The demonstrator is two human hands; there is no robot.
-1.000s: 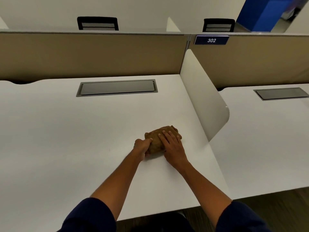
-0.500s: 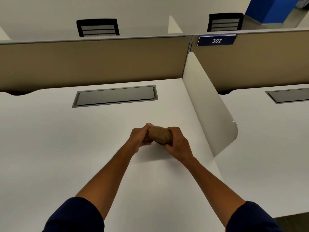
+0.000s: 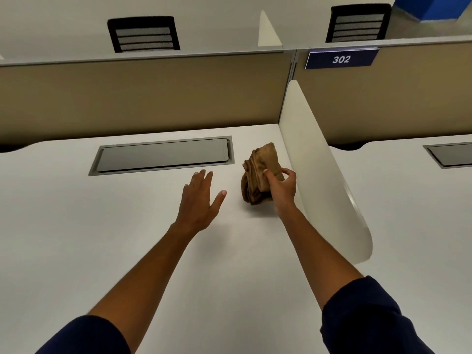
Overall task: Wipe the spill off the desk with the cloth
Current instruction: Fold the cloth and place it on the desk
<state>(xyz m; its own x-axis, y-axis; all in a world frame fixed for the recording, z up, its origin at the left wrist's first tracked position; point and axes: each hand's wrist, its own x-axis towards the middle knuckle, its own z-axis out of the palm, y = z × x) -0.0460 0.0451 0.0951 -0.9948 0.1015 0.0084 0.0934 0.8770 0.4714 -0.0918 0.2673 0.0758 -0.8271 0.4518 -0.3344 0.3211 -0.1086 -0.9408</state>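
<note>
A folded brown cloth [image 3: 258, 172] hangs above the white desk [image 3: 76, 226], close to the side divider. My right hand [image 3: 282, 186] grips it from the right side, thumb and fingers curled round the folds. My left hand [image 3: 200, 200] hovers over the desk just left of the cloth, fingers straight and spread, holding nothing. I can make out no spill on the desk surface.
A grey cable flap [image 3: 163, 155] is set into the desk behind my hands. A white rounded divider [image 3: 324, 175] stands at the right, a beige partition [image 3: 143, 98] at the back with a "302" plate [image 3: 341, 59]. Two black chairs show beyond.
The cloth was pressed on the desk, then bunched between both hands. Now my left hand has let go and opened, and my right hand has carried the cloth up and farther back.
</note>
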